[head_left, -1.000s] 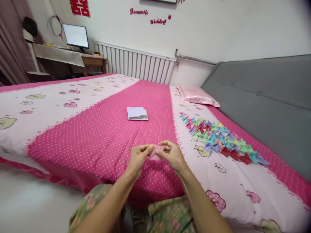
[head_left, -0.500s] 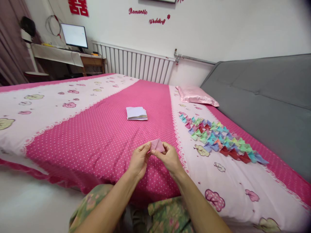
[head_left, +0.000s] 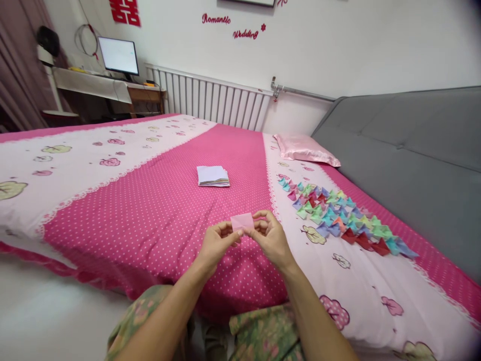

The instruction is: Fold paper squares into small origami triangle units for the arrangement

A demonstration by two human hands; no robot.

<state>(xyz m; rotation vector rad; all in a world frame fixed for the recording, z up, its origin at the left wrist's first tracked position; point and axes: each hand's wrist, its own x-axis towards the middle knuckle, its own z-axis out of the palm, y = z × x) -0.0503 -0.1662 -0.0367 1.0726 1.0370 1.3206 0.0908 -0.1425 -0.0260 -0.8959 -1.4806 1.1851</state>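
A small piece of folded pink paper (head_left: 242, 221) is held up between my two hands, just above the bed's near edge. It shows as a rectangle facing me. My left hand (head_left: 220, 245) pinches its lower left side, thumb in front and fingers behind. My right hand (head_left: 271, 238) grips the lower right side, its thumb meeting the left thumb at the bottom edge. Farther off on the bed lies a stack of square paper sheets (head_left: 212, 176), white on top with coloured edges. To the right, several folded paper boats (head_left: 338, 213) in many colours stand in rows.
The bed has a pink dotted and white patterned cover (head_left: 150, 215). A pink pillow (head_left: 306, 149) lies at the right, against a grey padded headboard (head_left: 406, 160). Behind the bed are a radiator (head_left: 210, 95) and a desk (head_left: 97, 87) with a monitor (head_left: 118, 55).
The pink paper has gone from a pointed, triangular-looking shape to a flat rectangle. My fingers have shifted, with both thumbs now at its lower edge. The view has moved slightly.
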